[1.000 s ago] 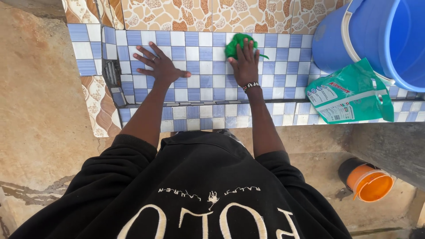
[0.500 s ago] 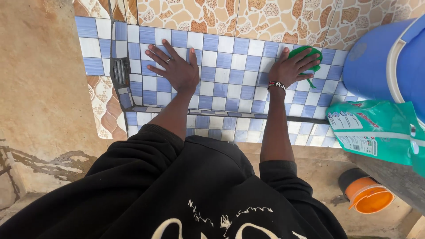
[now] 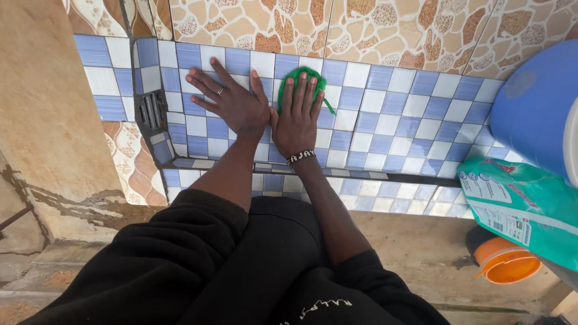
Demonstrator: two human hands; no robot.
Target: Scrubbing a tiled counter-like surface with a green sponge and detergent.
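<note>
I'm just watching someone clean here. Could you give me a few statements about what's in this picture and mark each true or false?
1. The right hand presses a green cloth onto the blue and white tiles. True.
2. The left hand grips a brush. False: it lies flat on the tiles with fingers spread, holding nothing.
3. A blue bucket stands at the right. True.
4. The green bag lies between the two hands. False: it lies far right, below the bucket.
5. The left hand wears a ring. True.
</note>
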